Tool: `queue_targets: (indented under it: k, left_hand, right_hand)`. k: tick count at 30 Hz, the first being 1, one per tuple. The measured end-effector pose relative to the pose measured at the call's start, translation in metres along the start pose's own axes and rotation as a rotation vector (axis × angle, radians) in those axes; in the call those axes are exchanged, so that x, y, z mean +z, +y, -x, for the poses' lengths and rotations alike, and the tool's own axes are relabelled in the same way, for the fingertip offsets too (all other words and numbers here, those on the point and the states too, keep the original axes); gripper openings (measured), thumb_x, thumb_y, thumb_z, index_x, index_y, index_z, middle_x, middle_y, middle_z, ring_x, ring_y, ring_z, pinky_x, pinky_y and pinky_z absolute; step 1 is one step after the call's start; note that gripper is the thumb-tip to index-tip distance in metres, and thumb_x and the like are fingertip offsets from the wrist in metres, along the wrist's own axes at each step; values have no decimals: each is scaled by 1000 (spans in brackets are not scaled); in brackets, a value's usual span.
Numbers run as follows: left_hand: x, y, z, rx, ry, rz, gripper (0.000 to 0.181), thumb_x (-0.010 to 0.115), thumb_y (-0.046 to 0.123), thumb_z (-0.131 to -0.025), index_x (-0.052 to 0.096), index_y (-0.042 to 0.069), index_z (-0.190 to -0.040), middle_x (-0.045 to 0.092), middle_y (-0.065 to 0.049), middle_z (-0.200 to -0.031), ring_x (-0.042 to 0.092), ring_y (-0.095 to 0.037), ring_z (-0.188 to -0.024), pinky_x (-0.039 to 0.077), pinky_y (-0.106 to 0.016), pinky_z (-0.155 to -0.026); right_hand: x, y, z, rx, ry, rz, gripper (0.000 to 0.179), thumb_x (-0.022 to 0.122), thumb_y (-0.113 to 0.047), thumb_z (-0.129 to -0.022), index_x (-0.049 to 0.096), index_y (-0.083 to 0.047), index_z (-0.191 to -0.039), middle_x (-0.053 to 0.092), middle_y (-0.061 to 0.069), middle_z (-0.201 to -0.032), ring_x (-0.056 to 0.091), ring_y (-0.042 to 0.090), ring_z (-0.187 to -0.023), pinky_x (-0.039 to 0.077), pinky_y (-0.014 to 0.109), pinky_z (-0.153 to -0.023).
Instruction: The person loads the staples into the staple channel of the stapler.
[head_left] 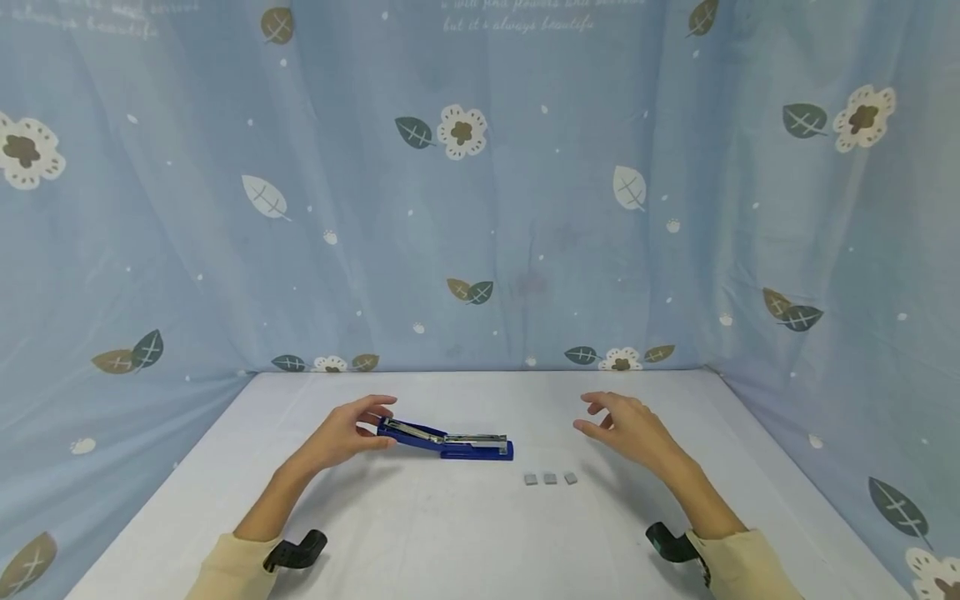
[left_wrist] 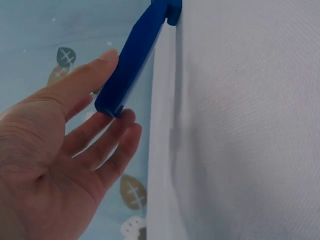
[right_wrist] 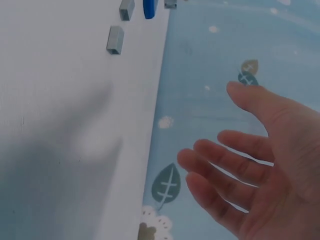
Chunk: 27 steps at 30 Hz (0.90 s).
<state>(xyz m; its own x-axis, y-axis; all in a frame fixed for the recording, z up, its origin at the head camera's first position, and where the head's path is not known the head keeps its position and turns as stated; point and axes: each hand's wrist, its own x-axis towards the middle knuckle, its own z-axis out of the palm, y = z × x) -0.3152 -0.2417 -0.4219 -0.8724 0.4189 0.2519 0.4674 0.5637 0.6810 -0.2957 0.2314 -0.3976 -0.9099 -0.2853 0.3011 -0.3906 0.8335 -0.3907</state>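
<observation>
A blue stapler [head_left: 477,451] lies unfolded in the middle of the white table, its top arm swung back to the left and raised at the tip. My left hand [head_left: 347,433] holds the end of that arm; in the left wrist view the thumb presses one side of the blue arm [left_wrist: 132,62], and some fingertips are hidden behind it. The metal magazine shows along the base. Three small grey staple strips [head_left: 551,479] lie in a row to the right of the stapler. My right hand [head_left: 628,427] hovers above and right of them, fingers loosely bent, holding nothing.
A white cloth covers the table [head_left: 450,542]. Behind it and at both sides hangs a blue curtain [head_left: 525,217] with leaves and flowers. Black wrist camera mounts [head_left: 298,551] sit at both sleeves.
</observation>
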Motion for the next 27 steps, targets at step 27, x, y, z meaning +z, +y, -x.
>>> queue_targets:
  k: [27]
  left_hand:
    - [4,-9,-4,-48,11,-17,44,77,30,-85,67,6,-120,71,-2,-106,65,-15,-94,53,-23,-81]
  right_hand:
    - [10,10,3,-152,-363,-262,34,77,-24,-85,67,-8,-113,69,9,-106,66,12,-85,52,23,-71]
